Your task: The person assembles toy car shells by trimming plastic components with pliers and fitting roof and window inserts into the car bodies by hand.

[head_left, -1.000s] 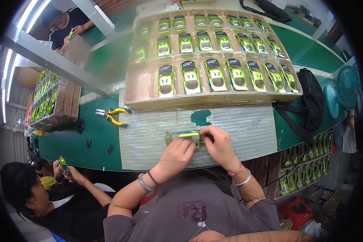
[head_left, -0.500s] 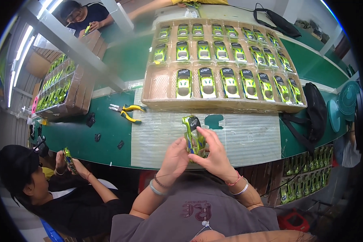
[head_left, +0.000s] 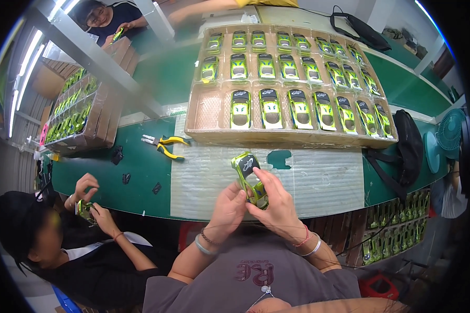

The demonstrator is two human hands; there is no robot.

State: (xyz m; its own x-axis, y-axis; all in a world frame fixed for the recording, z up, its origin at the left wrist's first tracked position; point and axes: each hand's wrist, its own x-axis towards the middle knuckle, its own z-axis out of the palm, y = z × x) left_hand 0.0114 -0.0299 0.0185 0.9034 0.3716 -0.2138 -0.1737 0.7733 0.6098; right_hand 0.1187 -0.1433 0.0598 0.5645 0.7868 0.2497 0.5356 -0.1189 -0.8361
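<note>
Between my two hands, just above the table's near edge, I hold a lime-green toy car body shell (head_left: 247, 166) with a black patch on top. My left hand (head_left: 228, 208) grips its lower left side, the thumb pressed near the window opening. On the other side, my right hand (head_left: 274, 197) has its fingers along the right edge and its thumb low on the shell. Fingers cover part of the lower half. Straight ahead stands a shallow box (head_left: 292, 136) with dividers, holding rows of similar green shells; its front left compartment holds no shell.
Yellow-handled pliers (head_left: 167, 146) lie left of the whitish mat (head_left: 324, 177). Small black scraps (head_left: 126, 178) are scattered farther left. A co-worker (head_left: 31, 229) at left handles another shell. A black bag (head_left: 406, 146) and a green fan (head_left: 449, 130) stand at right.
The shell in my hands has turned so that its top faces me more, and its upper end has tipped left. At left, the co-worker's one hand has lifted off their shell.
</note>
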